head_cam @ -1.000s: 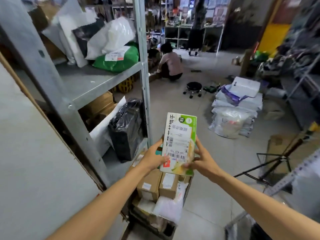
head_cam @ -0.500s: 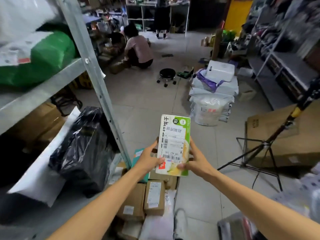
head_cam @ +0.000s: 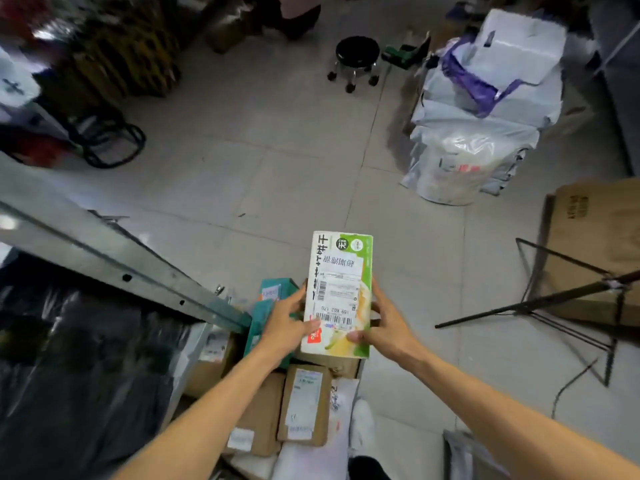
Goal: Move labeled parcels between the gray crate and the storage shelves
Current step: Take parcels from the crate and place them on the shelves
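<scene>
Over brown parcels (head_cam: 304, 403), holding a green-and-white labeled box (head_cam: 341, 282). Gripping its lower sides with left hand (head_cam: 284, 323) and right hand (head_cam: 388, 327), thumbs pressed on the front.

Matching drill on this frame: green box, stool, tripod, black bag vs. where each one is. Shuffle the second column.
1 green box
2 stool
3 tripod
4 black bag

A on the floor, top centre
B lower left, under the shelf beam
C gripped by left hand and right hand
D right side, legs spread

Pairs: 1-C, 2-A, 3-D, 4-B
</scene>
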{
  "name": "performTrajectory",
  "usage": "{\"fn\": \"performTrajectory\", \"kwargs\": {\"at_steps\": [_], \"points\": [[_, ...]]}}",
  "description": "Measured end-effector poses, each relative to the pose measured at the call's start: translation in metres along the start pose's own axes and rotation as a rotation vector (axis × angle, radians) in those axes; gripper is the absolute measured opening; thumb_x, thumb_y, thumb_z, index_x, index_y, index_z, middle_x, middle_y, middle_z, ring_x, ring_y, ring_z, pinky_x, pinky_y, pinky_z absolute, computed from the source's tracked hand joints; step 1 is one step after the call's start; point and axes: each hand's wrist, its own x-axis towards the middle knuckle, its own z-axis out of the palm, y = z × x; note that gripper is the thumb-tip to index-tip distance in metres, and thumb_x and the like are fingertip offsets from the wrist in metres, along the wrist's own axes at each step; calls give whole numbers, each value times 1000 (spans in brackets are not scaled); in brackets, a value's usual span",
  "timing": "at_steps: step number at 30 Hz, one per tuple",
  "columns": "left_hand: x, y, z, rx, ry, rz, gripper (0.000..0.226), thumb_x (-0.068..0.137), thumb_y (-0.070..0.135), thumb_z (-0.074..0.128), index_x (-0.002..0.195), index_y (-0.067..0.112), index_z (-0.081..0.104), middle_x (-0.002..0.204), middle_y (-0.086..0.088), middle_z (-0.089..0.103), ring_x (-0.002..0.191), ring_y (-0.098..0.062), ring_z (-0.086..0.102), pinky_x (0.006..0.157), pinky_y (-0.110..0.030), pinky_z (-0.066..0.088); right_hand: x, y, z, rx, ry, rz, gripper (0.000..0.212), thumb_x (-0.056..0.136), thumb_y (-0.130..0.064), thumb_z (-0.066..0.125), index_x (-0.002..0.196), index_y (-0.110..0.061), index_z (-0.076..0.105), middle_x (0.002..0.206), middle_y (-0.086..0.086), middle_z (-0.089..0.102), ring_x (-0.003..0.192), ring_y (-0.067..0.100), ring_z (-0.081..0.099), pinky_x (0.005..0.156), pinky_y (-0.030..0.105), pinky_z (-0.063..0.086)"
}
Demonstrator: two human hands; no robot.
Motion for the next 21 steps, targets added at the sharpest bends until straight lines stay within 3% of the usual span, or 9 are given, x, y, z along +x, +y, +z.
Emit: {"fn": "performTrajectory", "kwargs": {"at_steps": [3,5,9,11,12,13,15,17,21], "points": [[40,-39,4,18,-5,-57,78,84,-10,64,144,32,36,122,5,62,93,-1,61,68,-16,54,43,36,18,-4,-5,84,111,71,12,72,151,-41,15,125,-11,58,114,10,57,75,25,59],[63,-68,6,38,-13,-106,79,85,-7,65,145,34,33,122,4,63,99,-9,64,68,-18,55,66,63,32,-23,-17,135,113,72,12,71,152,-39,11,129,-8,56,119,11,54,77,26,59],[107,-127,10,98,16,-154,76,85,-7,65,145,30,38,122,6,62,110,-20,62,82,-34,56,109,109,58,-33,-46,201,108,75,14,68,152,-37,12,123,-12,52,114,6,50,63,11,52],[120,-149,14,138,44,-163,73,85,-7,65,143,29,42,109,12,62,107,-20,62,87,-41,56,125,130,68,-44,-32,234,111,74,13,69,152,-39,9,126,-12,53,115,6,50,73,17,55],[126,-158,14,158,62,-165,71,85,-7,65,142,29,44,104,13,60,107,-19,62,88,-44,56,131,138,73,-47,-24,237,112,73,12,71,153,-37,10,131,-9,54,120,10,51,83,28,57],[132,-166,15,168,74,-165,69,85,-6,65,141,29,46,104,12,59,107,-20,61,88,-45,55,136,145,77,-43,-24,247,112,72,12,72,154,-34,10,134,-6,54,123,13,52,90,37,56],[141,-182,17,190,82,-170,68,85,-5,66,140,29,47,109,7,61,110,-21,61,90,-46,55,143,156,85,-53,-38,277,113,74,11,72,155,-28,5,138,-2,52,123,15,53,93,43,54],[144,-193,18,209,98,-180,69,85,-5,66,141,29,46,116,4,63,110,-20,60,88,-42,55,145,161,92,-70,-56,286,115,75,10,71,155,-29,-1,138,-2,51,118,12,53,93,43,54],[144,-202,19,264,132,-159,58,86,1,67,136,26,52,117,5,60,106,-15,58,70,-22,52,146,163,101,-102,-51,272,117,76,9,70,154,-31,-7,142,-2,48,122,18,53,92,46,54]]}}
